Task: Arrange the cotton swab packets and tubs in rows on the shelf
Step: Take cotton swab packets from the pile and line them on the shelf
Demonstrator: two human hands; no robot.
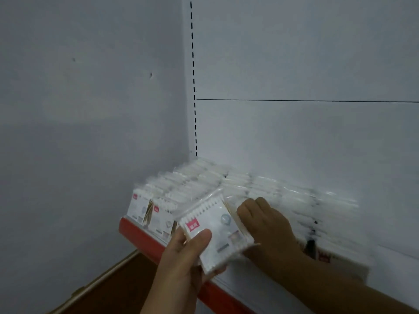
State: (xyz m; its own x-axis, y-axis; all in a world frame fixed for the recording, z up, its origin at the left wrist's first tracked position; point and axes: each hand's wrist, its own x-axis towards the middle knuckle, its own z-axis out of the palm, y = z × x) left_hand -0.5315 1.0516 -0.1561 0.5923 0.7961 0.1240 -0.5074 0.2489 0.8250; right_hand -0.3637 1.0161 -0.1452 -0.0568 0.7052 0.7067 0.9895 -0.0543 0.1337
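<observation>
Clear crinkly film wraps the packet (pixel 215 232), a flat pack of wooden-stemmed swabs with a red label at one corner; it is held tilted just above the red front lip of the shelf (pixel 140 236), in front of the rows (pixel 181 186) of like packets that stand packed into the left corner; the left hand (pixel 183 257) pinches it near its lower left corner, thumb flat across the front and fingers curled behind; the right hand (pixel 265 225) lies palm down on the blurred packets just to the right, its fingertips hidden behind the held packet, so whether it grips anything cannot be told; no tub shows plainly. The packet looks very light and fairly stiff along the stems, though the film is likely slick and will buckle if squeezed; taking it by the two long edges, across the stems, should keep it flat and let it slide upright into a gap; a pinch at one corner alone risks it swivelling or slipping.
</observation>
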